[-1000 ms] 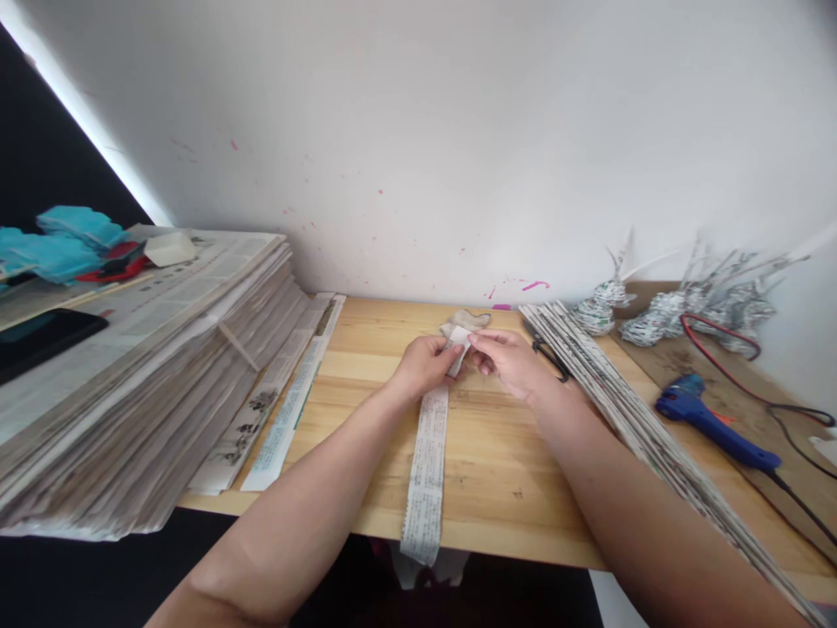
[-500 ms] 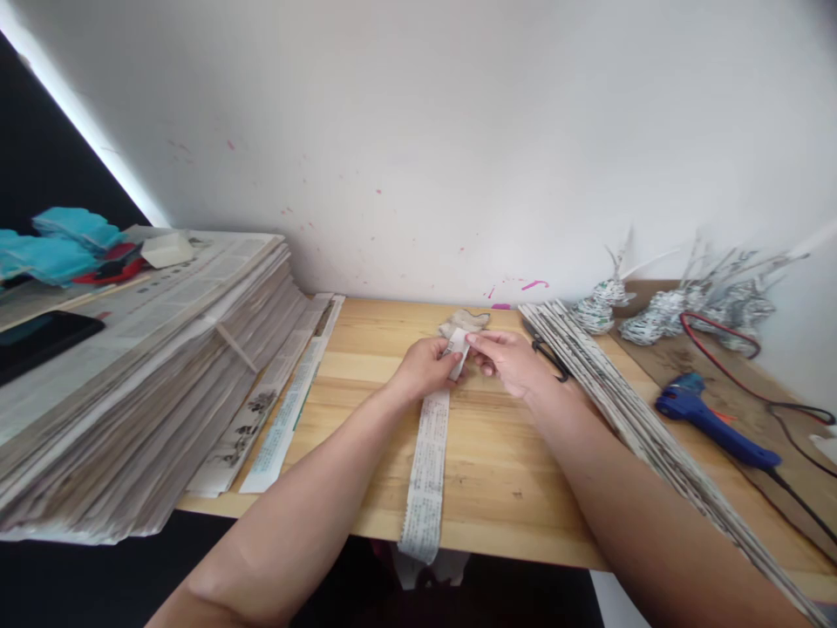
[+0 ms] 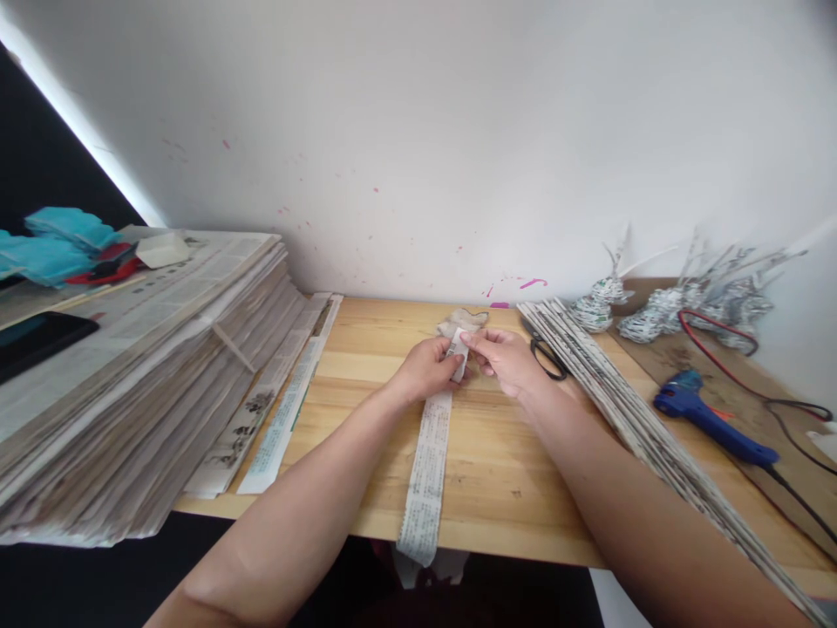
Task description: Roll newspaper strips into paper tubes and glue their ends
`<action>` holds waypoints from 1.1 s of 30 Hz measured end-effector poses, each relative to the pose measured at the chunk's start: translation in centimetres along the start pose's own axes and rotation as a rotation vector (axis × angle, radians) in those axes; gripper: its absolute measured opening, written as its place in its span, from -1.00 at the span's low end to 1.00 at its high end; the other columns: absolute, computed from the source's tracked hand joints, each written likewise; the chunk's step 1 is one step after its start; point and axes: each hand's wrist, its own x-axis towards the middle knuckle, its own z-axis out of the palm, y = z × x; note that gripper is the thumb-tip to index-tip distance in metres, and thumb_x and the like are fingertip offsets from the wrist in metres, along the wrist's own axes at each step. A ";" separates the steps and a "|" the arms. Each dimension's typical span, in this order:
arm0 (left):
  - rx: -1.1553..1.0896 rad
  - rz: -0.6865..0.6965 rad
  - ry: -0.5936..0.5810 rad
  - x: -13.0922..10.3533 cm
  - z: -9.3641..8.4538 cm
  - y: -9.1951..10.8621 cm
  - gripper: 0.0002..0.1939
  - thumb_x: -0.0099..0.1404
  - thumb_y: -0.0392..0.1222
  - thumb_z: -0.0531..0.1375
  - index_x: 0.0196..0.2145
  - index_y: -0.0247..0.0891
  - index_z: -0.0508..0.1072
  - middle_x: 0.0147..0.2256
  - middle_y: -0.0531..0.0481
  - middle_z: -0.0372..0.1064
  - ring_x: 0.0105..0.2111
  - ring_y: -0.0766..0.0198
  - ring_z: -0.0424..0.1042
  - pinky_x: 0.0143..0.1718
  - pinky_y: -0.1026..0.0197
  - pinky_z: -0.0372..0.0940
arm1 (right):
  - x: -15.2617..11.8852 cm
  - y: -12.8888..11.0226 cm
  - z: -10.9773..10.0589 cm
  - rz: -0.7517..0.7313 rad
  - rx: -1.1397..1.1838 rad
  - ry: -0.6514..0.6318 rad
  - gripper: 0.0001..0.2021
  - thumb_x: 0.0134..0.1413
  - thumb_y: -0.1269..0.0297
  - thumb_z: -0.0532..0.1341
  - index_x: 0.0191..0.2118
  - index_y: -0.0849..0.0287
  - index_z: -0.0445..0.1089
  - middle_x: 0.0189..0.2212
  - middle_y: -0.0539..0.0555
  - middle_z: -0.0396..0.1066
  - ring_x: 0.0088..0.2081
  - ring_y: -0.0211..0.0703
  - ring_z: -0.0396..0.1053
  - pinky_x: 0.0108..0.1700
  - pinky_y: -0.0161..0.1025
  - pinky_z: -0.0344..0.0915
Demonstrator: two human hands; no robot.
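Observation:
A long strip of newspaper [image 3: 426, 475] runs up the middle of the wooden table, its near end hanging over the front edge. My left hand [image 3: 428, 368] is closed on the strip's far end, thumb on top. At the upper corner of that same end, my right hand [image 3: 500, 356] pinches the paper between thumb and fingers. Just behind both hands lies a crumpled greyish cloth [image 3: 463, 320]. Scissors with black handles [image 3: 549, 359] rest to the right of my right hand, partly under a bundle of rolled newspaper sticks [image 3: 615, 401].
A tall stack of newspapers [image 3: 215, 349] fills the left, bearing a phone [image 3: 45, 342] and blue masks [image 3: 65, 235]. Cut strips [image 3: 288, 427] lie beside it. On the right are a blue glue gun [image 3: 716, 423], its cable, and several woven paper figures [image 3: 660, 314] along the wall.
My right thumb and fingers have shifted slightly at the strip's far end. Both hands still hold it in nearly the same place; the view has moved a little.

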 end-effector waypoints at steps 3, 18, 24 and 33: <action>-0.040 0.002 -0.028 -0.2 0.1 0.5 -0.89 0.20 -0.27 0.16 -0.29 -0.32 0.38 -0.39 -0.11 0.48 -0.42 0.22 0.48 -0.45 0.26 0.34 | 0.0 0.0 0.0 -0.014 0.005 0.001 -0.53 -0.35 0.01 0.47 -0.65 0.18 0.21 -0.74 -0.13 0.11 -0.68 -0.43 -0.02 -0.67 -0.37 -0.18; 0.029 0.065 0.084 -0.3 0.7 0.2 -0.71 0.15 -0.09 0.27 -0.21 -0.29 0.42 -0.40 -0.03 0.44 -0.51 0.32 0.44 -0.53 0.28 0.36 | -0.6 0.4 1.2 -0.093 0.027 0.024 -0.57 -0.34 0.03 0.47 -0.60 0.18 0.24 -0.71 -0.09 0.26 -0.66 -0.34 0.18 -0.63 -0.35 0.10; -0.063 0.083 0.091 -0.4 0.7 0.5 -0.77 0.12 -0.13 0.29 -0.30 -0.32 0.47 -0.41 -0.03 0.43 -0.42 0.28 0.44 -0.51 0.28 0.39 | -0.6 0.6 1.6 -0.139 -0.001 0.064 -0.57 -0.30 0.00 0.45 -0.58 0.15 0.23 -0.70 -0.08 0.29 -0.67 -0.29 0.22 -0.63 -0.31 0.16; -0.153 0.058 0.151 -0.3 -0.1 0.8 -0.82 0.15 -0.17 0.29 -0.36 -0.38 0.52 -0.47 -0.04 0.45 -0.45 0.35 0.44 -0.38 0.29 0.41 | -0.2 0.4 -0.3 -0.206 -0.272 -0.116 -0.70 -0.05 0.01 0.33 -0.31 0.15 0.55 -0.49 0.01 0.48 -0.45 -0.22 0.37 -0.40 -0.29 0.27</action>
